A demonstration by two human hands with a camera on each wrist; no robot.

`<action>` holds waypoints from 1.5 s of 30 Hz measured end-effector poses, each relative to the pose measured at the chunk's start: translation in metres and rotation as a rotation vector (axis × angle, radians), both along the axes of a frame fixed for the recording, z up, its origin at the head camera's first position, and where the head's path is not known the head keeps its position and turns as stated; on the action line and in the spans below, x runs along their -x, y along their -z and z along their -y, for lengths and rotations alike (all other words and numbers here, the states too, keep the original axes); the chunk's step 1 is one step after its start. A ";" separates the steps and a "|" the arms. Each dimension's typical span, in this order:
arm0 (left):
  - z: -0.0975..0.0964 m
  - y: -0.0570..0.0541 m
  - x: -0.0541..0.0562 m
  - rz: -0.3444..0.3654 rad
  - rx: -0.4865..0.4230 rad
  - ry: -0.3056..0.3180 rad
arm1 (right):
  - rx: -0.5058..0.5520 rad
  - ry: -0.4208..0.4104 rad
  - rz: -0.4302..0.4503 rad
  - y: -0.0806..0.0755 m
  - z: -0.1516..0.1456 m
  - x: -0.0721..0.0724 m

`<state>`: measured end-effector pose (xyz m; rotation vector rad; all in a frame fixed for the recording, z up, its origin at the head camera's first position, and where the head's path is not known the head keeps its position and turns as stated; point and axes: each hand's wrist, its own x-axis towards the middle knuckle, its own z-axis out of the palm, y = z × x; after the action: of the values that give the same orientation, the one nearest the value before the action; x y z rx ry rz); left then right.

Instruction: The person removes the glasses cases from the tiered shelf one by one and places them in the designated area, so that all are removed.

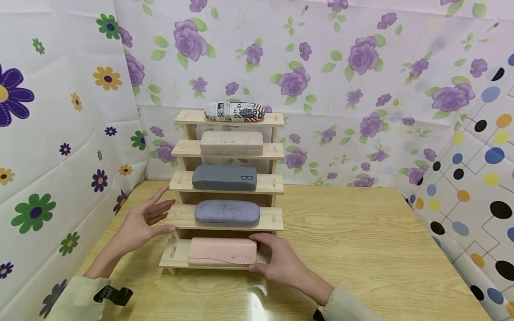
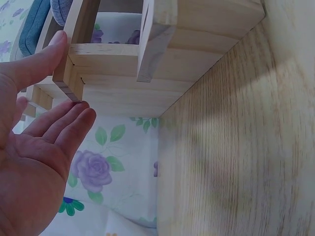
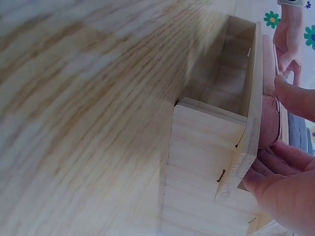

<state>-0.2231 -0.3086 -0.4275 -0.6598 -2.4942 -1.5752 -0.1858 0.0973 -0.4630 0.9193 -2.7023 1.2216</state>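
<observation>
The right hand [image 1: 279, 259] pinched the pink case [image 1: 221, 250] by its right end on the lowest shelf [image 1: 180, 250] while the left hand [image 1: 138, 225] was spread beside the rack [image 1: 267, 216], so an uneven push could have turned the case crooked.

Wears cream sleeves [image 1: 76, 301], a black band [image 1: 114, 295] at the left cuff [image 1: 89, 284] and a dark strap [image 1: 318, 315] by the right cuff [image 1: 334, 302].

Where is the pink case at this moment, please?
In the head view, the pink case lies left of centre on the lowest shelf, below the purple case, with the right hand at its right end.
</observation>
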 end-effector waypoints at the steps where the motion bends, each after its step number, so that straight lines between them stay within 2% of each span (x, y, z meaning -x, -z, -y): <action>1: 0.000 0.000 0.000 0.001 -0.001 0.001 | 0.004 -0.001 0.004 0.000 0.000 0.000; 17: -0.001 0.003 0.003 0.008 -0.030 0.015 | 0.042 0.014 0.014 0.000 -0.002 -0.002; 27: 0.001 0.002 0.002 -0.003 -0.027 0.014 | 0.016 -0.007 0.001 -0.002 -0.003 -0.001; 38: 0.002 0.004 0.002 -0.004 -0.038 0.019 | 0.053 0.002 0.083 -0.002 0.001 0.001; 45: 0.001 0.002 0.002 0.000 -0.037 0.018 | 0.042 0.020 0.081 -0.004 -0.001 -0.001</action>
<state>-0.2247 -0.3094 -0.4293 -0.6789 -2.4595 -1.6228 -0.1852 0.0982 -0.4592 0.8539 -2.7282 1.3354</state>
